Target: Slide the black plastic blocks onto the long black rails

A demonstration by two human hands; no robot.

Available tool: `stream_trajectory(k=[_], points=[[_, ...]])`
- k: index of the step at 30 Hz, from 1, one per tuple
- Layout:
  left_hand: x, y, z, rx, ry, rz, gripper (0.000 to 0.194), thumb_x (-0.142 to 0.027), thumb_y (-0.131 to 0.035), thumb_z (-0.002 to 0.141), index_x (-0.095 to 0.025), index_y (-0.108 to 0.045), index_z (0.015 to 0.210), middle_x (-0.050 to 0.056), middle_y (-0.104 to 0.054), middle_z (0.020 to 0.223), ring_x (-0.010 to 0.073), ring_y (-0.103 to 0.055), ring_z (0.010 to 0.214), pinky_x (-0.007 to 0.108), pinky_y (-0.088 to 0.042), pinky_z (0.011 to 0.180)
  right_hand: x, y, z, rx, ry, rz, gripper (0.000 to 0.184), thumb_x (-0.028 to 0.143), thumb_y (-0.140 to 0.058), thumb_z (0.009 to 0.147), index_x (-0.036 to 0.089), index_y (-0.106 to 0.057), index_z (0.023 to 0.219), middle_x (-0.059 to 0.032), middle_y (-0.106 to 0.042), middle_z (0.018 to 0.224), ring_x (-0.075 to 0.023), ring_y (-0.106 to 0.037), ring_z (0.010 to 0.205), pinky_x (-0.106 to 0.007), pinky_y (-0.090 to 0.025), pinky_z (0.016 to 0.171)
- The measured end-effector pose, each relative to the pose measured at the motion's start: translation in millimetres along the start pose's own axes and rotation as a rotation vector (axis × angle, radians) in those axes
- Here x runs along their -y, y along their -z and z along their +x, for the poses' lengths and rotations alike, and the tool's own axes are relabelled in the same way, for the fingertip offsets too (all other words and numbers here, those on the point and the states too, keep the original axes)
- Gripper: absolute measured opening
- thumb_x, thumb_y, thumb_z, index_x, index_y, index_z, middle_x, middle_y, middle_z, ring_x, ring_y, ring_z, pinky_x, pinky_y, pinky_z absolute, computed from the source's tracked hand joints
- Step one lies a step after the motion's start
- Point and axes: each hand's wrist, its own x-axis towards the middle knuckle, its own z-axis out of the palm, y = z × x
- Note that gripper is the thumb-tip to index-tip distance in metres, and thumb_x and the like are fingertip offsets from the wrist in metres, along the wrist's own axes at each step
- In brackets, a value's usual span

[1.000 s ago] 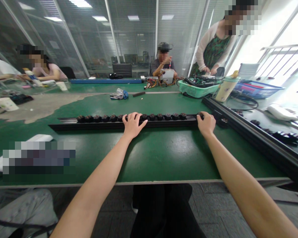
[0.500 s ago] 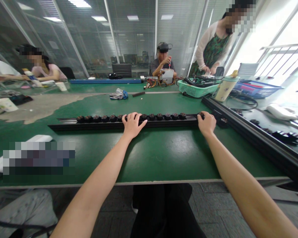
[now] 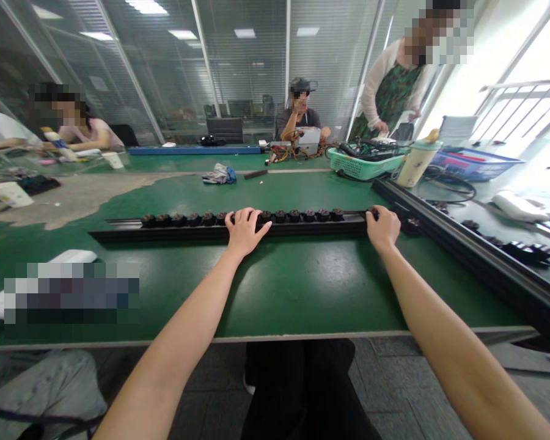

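Left hand [image 3: 244,229] lay spread over the middle of the black rail [image 3: 311,228], firmness unclear; right hand [image 3: 384,227] pinched a small dark part [image 3: 373,214] at its right end; rail lay on the green table [image 3: 297,293], knobs [image 3: 192,219] lined along it; step in hand, probably fitting that part; next move seemed to call for steady bracing; green basket [image 3: 364,168] sat beyond.

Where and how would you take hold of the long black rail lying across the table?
Probably by the bare left end of the long black rail, coming from the near side. The row of black round pieces stops short there, leaving the rail's long edges exposed. The right hand occupies the other end; the left hand rests mid-rail.
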Motion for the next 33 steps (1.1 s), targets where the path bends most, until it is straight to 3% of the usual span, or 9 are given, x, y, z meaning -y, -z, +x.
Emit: stream_trajectory(k=[22, 33], points=[[1.1, -1.0, 0.3, -0.015, -0.006, -0.004, 0.046, -0.056, -0.048, 0.102, -0.029, -0.064, 0.135, 0.012, -0.061, 0.14, 0.0326, -0.048, 0.137, 0.057, -0.018, 0.124, 5.7, 2.3, -3.4, 0.013, 0.004, -0.068, 0.037, 0.029, -0.048, 0.092, 0.014, -0.072, 0.117, -0.02, -0.071, 0.109, -0.0334, -0.058, 0.108, -0.049, -0.041, 0.101], [1.1, -2.4, 0.4, -0.023, -0.006, -0.004, 0.045, -0.056, -0.048, 0.102, -0.028, -0.065, 0.133, 0.012, -0.061, 0.14, 0.0318, -0.048, 0.137, 0.056, -0.018, 0.124, 6.1, 3.4, -4.2, 0.043, -0.003, -0.123, 0.043, 0.03, -0.048, 0.096, 0.012, -0.069, 0.128, -0.0225, -0.071, 0.118, -0.0339, -0.059, 0.113, -0.047, -0.04, 0.103]])
